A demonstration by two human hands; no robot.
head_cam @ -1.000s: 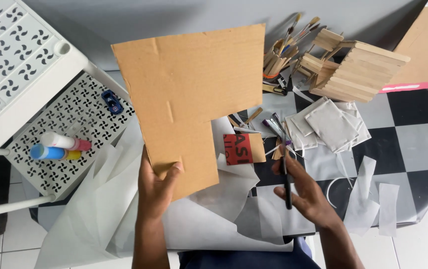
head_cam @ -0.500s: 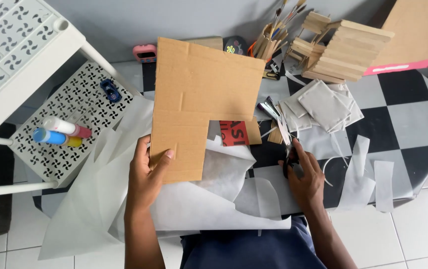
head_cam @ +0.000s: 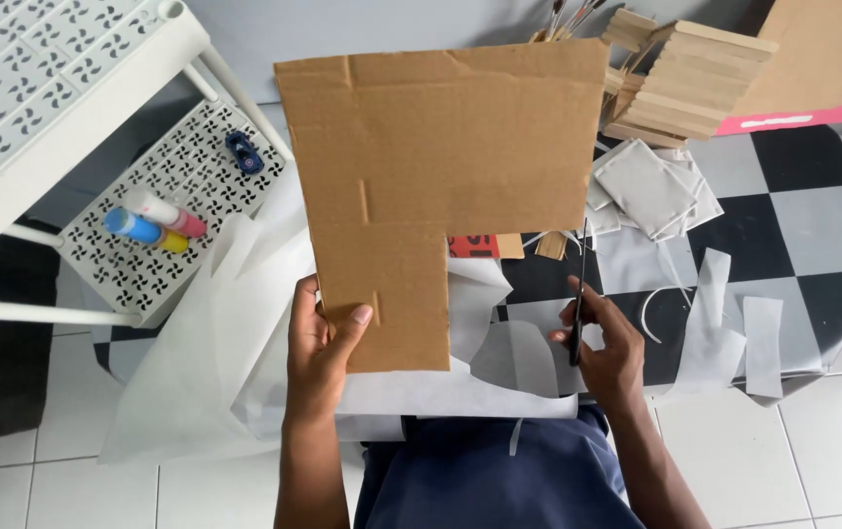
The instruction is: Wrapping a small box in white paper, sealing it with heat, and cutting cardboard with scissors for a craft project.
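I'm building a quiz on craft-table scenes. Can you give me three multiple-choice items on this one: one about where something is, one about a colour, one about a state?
1. Where do the glue sticks lie?
A. on the lower perforated shelf of the white rack
B. on the checkered table
C. in the person's lap

2. What colour is the large cut sheet held by the left hand?
A. white
B. brown
C. pink

3. How are the scissors in the right hand?
A. lying flat on the table
B. held with the blades pointing up, closed
C. cutting into the cardboard

Answers:
1 A: they rest on the white rack at the left.
2 B: it is plain brown cardboard.
3 B: the blades stand as one thin line beside the sheet, clear of it.
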